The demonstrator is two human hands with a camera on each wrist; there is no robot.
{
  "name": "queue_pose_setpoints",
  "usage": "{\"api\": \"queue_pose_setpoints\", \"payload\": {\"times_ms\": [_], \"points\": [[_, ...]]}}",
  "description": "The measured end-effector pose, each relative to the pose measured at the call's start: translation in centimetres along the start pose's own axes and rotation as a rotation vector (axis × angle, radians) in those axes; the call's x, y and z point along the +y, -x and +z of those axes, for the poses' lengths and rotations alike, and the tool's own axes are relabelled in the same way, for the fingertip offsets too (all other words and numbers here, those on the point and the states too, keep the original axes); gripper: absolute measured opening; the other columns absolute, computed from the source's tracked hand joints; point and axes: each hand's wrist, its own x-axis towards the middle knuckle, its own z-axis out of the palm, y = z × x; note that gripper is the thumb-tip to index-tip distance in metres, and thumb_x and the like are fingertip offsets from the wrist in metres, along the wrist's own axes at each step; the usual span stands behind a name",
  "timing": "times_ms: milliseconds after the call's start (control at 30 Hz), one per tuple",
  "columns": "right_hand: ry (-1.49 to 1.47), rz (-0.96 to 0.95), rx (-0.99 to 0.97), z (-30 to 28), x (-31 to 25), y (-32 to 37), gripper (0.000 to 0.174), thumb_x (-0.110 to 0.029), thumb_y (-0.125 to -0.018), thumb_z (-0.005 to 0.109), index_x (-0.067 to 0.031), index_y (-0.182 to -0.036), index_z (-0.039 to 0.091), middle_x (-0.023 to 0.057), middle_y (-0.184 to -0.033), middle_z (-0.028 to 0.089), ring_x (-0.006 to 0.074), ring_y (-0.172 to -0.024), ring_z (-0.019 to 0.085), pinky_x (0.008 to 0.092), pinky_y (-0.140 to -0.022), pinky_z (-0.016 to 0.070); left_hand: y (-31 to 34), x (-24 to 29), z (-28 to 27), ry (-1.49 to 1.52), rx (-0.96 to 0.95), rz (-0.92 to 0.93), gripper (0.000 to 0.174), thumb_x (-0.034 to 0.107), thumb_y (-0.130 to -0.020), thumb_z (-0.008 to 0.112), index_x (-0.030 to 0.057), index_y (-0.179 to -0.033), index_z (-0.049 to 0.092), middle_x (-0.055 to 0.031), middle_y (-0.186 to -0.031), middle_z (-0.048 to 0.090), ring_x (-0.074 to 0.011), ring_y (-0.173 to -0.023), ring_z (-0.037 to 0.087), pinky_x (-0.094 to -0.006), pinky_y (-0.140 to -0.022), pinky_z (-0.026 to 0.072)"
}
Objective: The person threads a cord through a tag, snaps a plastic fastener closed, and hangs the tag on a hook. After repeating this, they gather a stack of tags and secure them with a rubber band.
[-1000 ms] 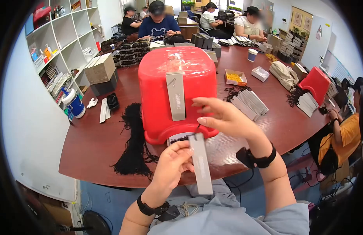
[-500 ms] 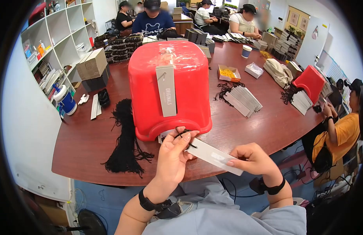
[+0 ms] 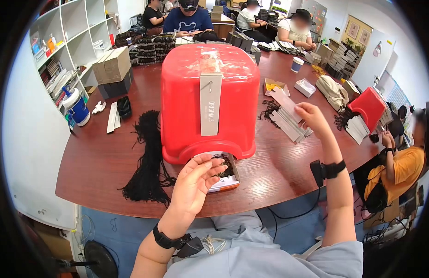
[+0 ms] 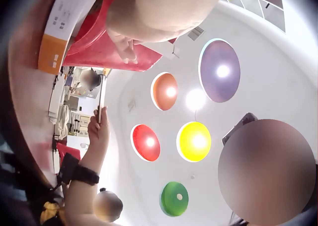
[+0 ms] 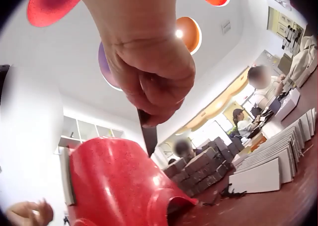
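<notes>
Right hand (image 3: 311, 116) pinches a long grey card tag (image 3: 284, 98) by one end, so it hangs free. Left hand (image 3: 193, 180) curls its fingers into the small cardboard box of black strings (image 3: 226, 184) at the near edge of the brown wooden table (image 3: 108, 176); I cannot tell whether it holds anything.

bench (image 3: 103, 162): red-brown, rounded edge | centre: upturned red tub (image 3: 186, 92), grey ORIGINALS card (image 3: 210, 104) hanging on its near face | left: black cord bundle (image 3: 149, 157), blue-and-white jar (image 3: 77, 106), cardboard boxes (image 3: 111, 65), white shelves (image 3: 80, 32) | far right: paper cup (image 3: 297, 64), second red tub (image 3: 371, 104) | far side: seated people (image 3: 189, 21)
</notes>
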Motion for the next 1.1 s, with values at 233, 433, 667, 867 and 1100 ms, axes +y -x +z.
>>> {"api": "queue_pose_setpoints", "payload": {"times_ms": [233, 433, 667, 867, 1100], "points": [[0.536, 0.054, 0.034, 0.7, 6.4, -0.7, 0.017, -0.013, -0.076, 0.058, 0.0037, -0.081, 0.057, 0.0124, -0.063, 0.059, 0.0196, -0.048, 0.059, 0.0296, -0.044, 0.0468, 0.2, 0.6, -0.9, 0.015, 0.047, 0.005, 0.011, 0.002, -0.081, 0.049, 0.0048, -0.091, 0.053, -0.0094, -0.085, 0.06, -0.0179, -0.076, 0.06, -0.0233, -0.06, 0.0486], [0.894, -0.177, 0.139, 0.9, 6.0, 0.3, 0.019, -0.019, -0.067, 0.064, -0.003, -0.072, 0.057, 0.0108, -0.063, 0.058, 0.0261, -0.062, 0.057, 0.0352, -0.057, 0.0445, -0.3, 0.3, -2.0, -0.018, -0.001, -0.019, 0.01, 0.004, -0.082, 0.048, 0.0042, -0.091, 0.051, -0.0099, -0.086, 0.058, -0.0197, -0.078, 0.059, -0.0252, -0.064, 0.0479], [1.015, -0.101, 0.107, 1.3, 6.0, 0.7, 0.022, -0.02, -0.066, 0.065, -0.0058, -0.08, 0.055, 0.011, -0.08, 0.055, 0.0281, -0.079, 0.054, 0.0359, -0.066, 0.0448, -0.2, 0.5, -2.4, 0.003, -0.016, -0.034, 0.008, 0.004, -0.082, 0.048, 0.0038, -0.089, 0.051, -0.0103, -0.085, 0.058, -0.0185, -0.075, 0.059, -0.0241, -0.061, 0.0468], [1.009, -0.39, -0.008, 3.0, 3.4, -2.1, 0.023, -0.01, -0.068, 0.059, -0.0109, -0.091, 0.058, 0.0108, -0.091, 0.047, 0.0269, -0.095, 0.046, 0.0358, -0.074, 0.0437, -0.3, 0.6, -2.9, 0.018, -0.025, -0.027, 0.007, 0.004, -0.082, 0.047, 0.0035, -0.088, 0.051, -0.0103, -0.084, 0.058, -0.0159, -0.071, 0.058, -0.0223, -0.057, 0.046], [1.2, -0.245, -0.329, 6.1, 4.7, -7.6, 0.031, -0.007, -0.07, 0.051, -0.0111, -0.099, 0.06, 0.0158, -0.09, 0.05, 0.0306, -0.093, 0.047, 0.0369, -0.082, 0.0398, -0.2, 0.8, -3.1, 0.031, -0.013, -0.025, 0.007, 0.004, -0.082, 0.047, 0.0036, -0.087, 0.052, -0.01, -0.083, 0.058, -0.0133, -0.067, 0.057, -0.0207, -0.054, 0.0446]]}}
